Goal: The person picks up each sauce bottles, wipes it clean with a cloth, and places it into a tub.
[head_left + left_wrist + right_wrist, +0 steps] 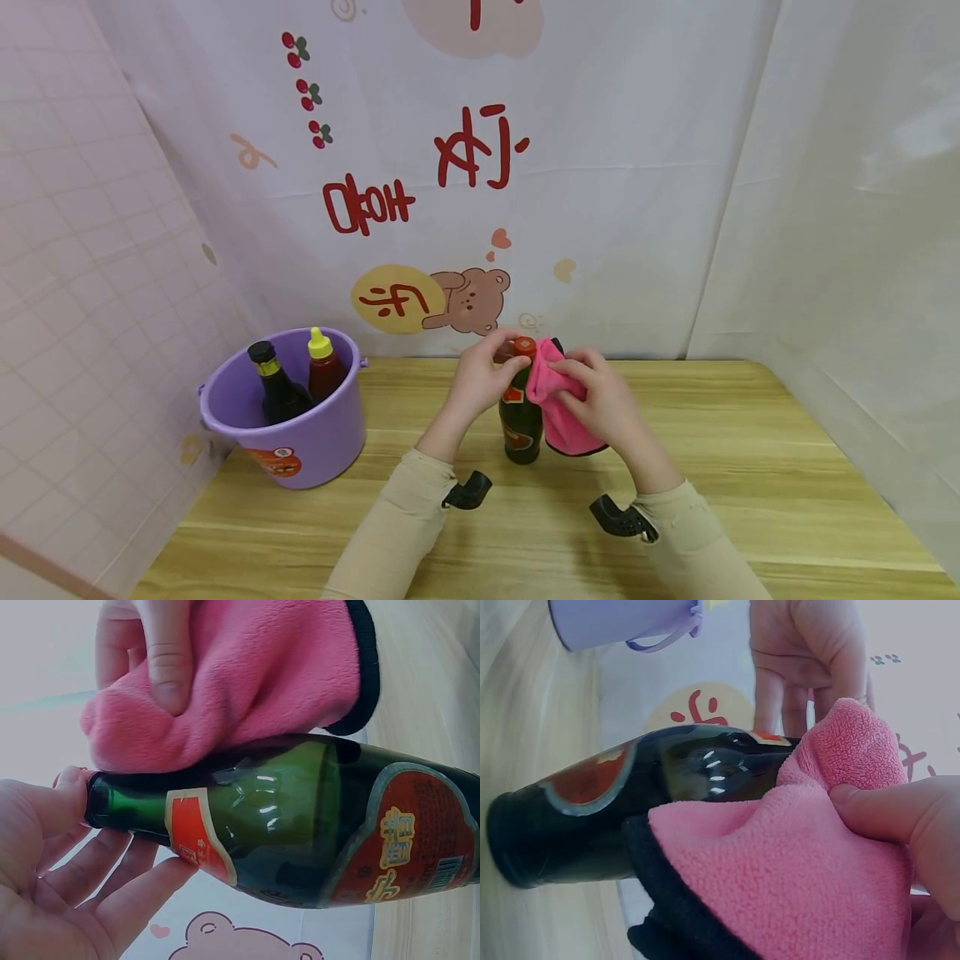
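Note:
A dark green glass bottle (521, 429) with a red cap (525, 344) stands upright on the wooden table. My left hand (482, 375) holds it at the top, thumb by the cap and fingers about the neck. Red labels with gold characters (397, 836) show on its body in the left wrist view. In my right hand (606, 400) is a pink cloth with a dark edge (567, 427), bunched between thumb and fingers. The cloth (802, 862) lies against the bottle's neck and shoulder on the right side.
To the left stands a purple bucket (330, 446) holding a dark bottle with a black cap (281, 392) and a red squeeze bottle with a yellow top (325, 371). A printed white curtain (600, 208) hangs behind the wooden table (720, 467).

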Demonstrator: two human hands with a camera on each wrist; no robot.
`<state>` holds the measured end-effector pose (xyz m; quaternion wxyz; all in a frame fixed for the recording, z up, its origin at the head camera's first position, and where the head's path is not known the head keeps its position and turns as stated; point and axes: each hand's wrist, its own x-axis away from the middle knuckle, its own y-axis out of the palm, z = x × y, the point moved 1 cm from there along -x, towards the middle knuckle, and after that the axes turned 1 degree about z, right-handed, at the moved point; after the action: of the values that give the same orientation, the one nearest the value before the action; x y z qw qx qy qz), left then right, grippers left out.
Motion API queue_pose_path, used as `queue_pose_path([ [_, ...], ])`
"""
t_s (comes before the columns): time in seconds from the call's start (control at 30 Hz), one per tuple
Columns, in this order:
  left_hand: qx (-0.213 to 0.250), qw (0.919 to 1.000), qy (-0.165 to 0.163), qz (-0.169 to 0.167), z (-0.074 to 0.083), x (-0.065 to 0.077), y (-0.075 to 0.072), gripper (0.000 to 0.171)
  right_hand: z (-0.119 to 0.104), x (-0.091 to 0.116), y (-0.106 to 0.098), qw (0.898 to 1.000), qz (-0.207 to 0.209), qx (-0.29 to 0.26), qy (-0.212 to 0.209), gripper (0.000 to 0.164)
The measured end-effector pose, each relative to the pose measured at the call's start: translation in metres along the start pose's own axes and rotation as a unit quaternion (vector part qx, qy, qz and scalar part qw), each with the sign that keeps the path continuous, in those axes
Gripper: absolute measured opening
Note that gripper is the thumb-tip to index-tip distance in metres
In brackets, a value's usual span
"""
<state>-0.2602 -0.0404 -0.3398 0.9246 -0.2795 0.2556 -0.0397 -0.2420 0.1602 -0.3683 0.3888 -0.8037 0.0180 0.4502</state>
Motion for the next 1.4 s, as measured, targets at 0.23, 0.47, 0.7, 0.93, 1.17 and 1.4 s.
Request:
queue_pose_path([
  [0.23, 0.003, 1.0000, 0.002, 0.002, 0.000, 0.000, 0.001, 0.030, 0.003, 0.010, 0.003, 1.000, -0.026, 0.013, 0.008, 0.036],
  [0.47, 0.007, 1.0000, 0.005, 0.000, 0.000, 0.000, 0.001, 0.029, 0.008, 0.023, 0.007, 0.999, -0.037, 0.021, 0.017, 0.033],
  [0.7, 0.005, 1.0000, -0.001, 0.000, 0.001, 0.001, 0.001, 0.029, 0.013, 0.034, 0.011, 0.998, -0.046, 0.032, 0.030, 0.033],
  [0.93, 0.003, 1.0000, -0.001, 0.002, 0.002, 0.001, 0.000, 0.031, 0.019, 0.042, 0.015, 0.997, -0.052, 0.037, 0.030, 0.033],
  [1.17, -0.001, 1.0000, 0.000, 0.002, 0.001, 0.001, 0.001, 0.033, 0.023, 0.048, 0.020, 0.996, -0.064, 0.047, 0.041, 0.033],
  [1.4, -0.004, 1.0000, 0.007, 0.004, 0.000, 0.001, 0.001, 0.032, 0.024, 0.053, 0.025, 0.994, -0.083, 0.053, 0.053, 0.032],
])
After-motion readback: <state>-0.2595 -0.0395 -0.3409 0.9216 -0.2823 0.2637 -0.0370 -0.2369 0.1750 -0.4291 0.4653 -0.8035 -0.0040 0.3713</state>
